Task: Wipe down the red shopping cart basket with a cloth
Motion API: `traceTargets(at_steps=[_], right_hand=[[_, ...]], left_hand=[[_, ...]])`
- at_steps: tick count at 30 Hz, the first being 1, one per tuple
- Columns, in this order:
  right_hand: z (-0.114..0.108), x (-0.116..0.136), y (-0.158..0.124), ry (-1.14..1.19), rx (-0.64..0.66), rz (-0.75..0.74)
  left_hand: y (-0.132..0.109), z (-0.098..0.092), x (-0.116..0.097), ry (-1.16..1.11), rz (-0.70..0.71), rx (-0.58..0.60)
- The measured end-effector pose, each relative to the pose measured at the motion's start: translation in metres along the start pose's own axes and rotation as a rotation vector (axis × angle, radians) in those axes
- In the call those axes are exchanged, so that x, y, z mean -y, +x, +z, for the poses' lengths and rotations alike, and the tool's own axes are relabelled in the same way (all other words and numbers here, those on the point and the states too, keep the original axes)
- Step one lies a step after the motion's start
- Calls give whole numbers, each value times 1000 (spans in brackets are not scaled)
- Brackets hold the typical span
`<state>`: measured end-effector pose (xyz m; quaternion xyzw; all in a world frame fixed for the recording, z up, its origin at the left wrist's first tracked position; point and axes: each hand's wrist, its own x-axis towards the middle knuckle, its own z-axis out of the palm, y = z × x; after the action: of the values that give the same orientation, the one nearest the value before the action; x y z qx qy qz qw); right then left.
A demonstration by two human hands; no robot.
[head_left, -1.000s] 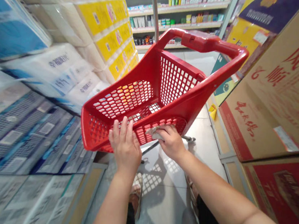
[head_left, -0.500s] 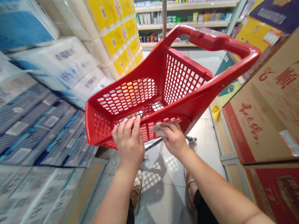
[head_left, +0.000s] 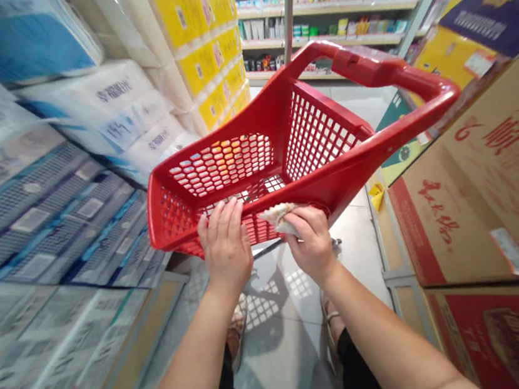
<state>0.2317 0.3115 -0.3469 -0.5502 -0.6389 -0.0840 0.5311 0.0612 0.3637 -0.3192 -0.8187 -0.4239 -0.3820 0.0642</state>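
A red plastic shopping cart (head_left: 373,152) with a grid-walled basket stands side-on in front of me. My left hand (head_left: 228,241) grips the near top rim, its fingers hooked over the edge and the thumb hidden. A crumpled, whitish cloth (head_left: 278,214) with darker stains is bunched in my right hand (head_left: 311,239), at the near side wall just right of the left hand. The fingers press around the cloth; whether it touches the wall I cannot tell. Through the basket's openings the floor shows.
Stacked tissue packs (head_left: 119,101) rise close on the left, with yellow-labelled packs (head_left: 187,15) behind. Cardboard boxes (head_left: 492,185) line the right side. Shelves of bottles and tubes (head_left: 329,14) stand at the back, behind a metal pole (head_left: 287,15). My feet are on the tiled floor (head_left: 278,348).
My right hand has moved slightly right and turned, so more of the cloth shows. The left hand stays on the rim. The cart has barely shifted in view.
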Motion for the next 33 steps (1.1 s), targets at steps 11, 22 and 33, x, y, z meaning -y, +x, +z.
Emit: traceTargets(at_steps=[11, 22, 33], right_hand=[[3, 11, 5, -10, -47, -10], [19, -4, -8, -58, 84, -26], [29, -9, -21, -144, 404, 22]], left_hand=[[-1, 0, 0, -9, 9, -5], [0, 1, 2, -23, -6, -6], [1, -1, 3, 13, 23, 5]])
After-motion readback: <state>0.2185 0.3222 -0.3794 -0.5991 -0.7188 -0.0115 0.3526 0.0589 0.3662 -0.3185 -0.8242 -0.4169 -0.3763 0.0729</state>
